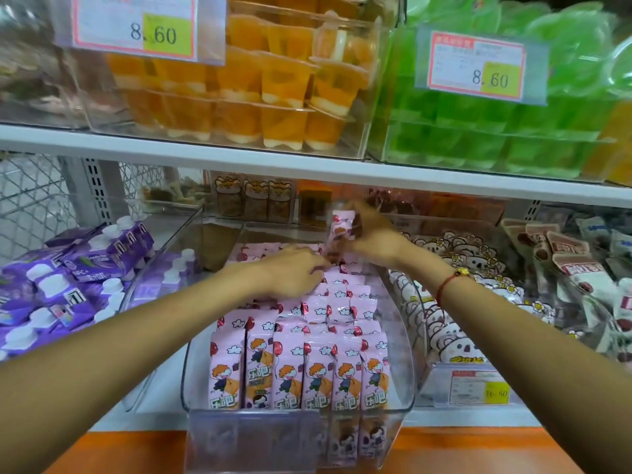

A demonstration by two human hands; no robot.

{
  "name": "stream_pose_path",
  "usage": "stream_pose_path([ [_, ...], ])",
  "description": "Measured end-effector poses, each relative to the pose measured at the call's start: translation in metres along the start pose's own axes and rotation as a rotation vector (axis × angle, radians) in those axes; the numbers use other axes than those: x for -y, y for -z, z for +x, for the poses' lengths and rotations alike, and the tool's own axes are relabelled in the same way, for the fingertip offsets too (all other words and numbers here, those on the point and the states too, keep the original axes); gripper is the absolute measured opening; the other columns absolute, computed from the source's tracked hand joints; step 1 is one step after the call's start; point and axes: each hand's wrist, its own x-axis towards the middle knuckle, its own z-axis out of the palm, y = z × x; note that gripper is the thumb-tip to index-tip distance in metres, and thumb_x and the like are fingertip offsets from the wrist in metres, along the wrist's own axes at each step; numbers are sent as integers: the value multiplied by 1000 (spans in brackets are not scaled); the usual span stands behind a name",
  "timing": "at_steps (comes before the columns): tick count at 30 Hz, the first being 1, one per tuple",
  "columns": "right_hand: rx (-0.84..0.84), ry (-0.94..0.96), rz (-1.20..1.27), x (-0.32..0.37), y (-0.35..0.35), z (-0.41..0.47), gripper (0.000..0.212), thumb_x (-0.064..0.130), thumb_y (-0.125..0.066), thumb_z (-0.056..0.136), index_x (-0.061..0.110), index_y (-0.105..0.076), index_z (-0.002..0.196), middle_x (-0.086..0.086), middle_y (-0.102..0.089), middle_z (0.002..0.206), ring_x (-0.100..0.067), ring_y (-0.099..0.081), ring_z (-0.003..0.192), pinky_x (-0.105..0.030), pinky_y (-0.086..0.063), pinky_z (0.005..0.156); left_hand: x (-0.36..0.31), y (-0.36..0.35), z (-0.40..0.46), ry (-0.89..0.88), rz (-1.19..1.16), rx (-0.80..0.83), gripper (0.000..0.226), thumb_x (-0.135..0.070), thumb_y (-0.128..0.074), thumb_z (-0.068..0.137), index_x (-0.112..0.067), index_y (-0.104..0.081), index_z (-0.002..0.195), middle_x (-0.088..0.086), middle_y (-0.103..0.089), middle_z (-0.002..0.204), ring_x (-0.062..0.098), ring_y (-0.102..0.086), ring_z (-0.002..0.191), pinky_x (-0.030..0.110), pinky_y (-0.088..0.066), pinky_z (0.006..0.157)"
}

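Pinched upright in the curled fingers of the right hand (pixel 372 234): one small pink foil snack packet with a cartoon print (pixel 341 227), raised just above the back rows of the clear curved plastic bin (pixel 408 336). Pressing down on the packed pink packets (pixel 307 374) at the back: the left hand (pixel 294 271), fingers laid low and gripping nothing. Best done by parting the row with the left fingertips to open a slot, then lowering the packet bottom edge first, print facing forward like the front rank. Slide down without crumpling the top seal; release only once seated level with the neighbouring packets. Avoid nudging anything over the bin wall into the white bear-print packets (pixel 441 323) just beside on the right, or the purple spouted pouches (pixel 68 275) on the left.
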Motion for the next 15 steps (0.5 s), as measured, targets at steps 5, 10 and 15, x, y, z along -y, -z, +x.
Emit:
stream_pose_path([
  [5,138,-9,-260,-7,-2,9,32,28,-68,86,10,-60,111,-9,-62,114,-26,-59,103,-36,-48,90,2,7,0,34,-110,-10,38,-21,-44,101,-17,-49,138,3,-48,144,22,-48,127,31,-38,104],
  [10,359,5,-752,-4,-15,5,30,24,-42,96,17,-62,118,-11,-61,120,-27,-57,103,-28,-44,83,2,6,4,106,-143,-283,24,-28,-49,99,-18,-56,119,4,-63,121,21,-58,101,28,-43,77],
  [15,235,116,-763,9,-7,-33,30,18,-42,94,15,-59,118,-10,-57,126,-29,-52,114,-38,-41,96,1,1,12,22,-59,-92,39,-12,-38,101,-18,-46,139,10,-53,136,24,-55,108,28,-46,82],
])
